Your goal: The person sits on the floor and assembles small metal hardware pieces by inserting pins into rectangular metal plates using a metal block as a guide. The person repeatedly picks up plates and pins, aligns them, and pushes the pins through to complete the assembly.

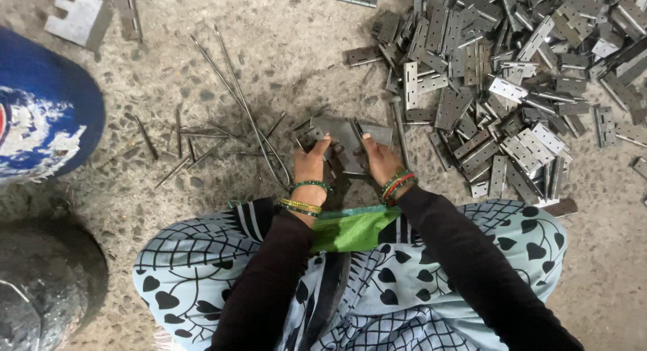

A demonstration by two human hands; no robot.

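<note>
Both hands grip 1 grey metal hinge (pixel 347 143) at frame centre: the left hand (pixel 311 161) pinches its 9 o'clock edge, the right hand (pixel 379 159) its 3 o'clock edge. It looks stiff, fairly light, sharp-edged; best held by the flat leaves. A hinge pile (pixel 512 81) lies at 2 o'clock, steel pins (pixel 229 115) at 10 o'clock.

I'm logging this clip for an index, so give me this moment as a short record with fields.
Setting: speckled concrete floor, person seated
Left hand: grips left side of grey metal hinge
Right hand: grips hinge's right side
Right of hands: big pile of hinges
Left of hands: loose metal pins, long rods
</note>
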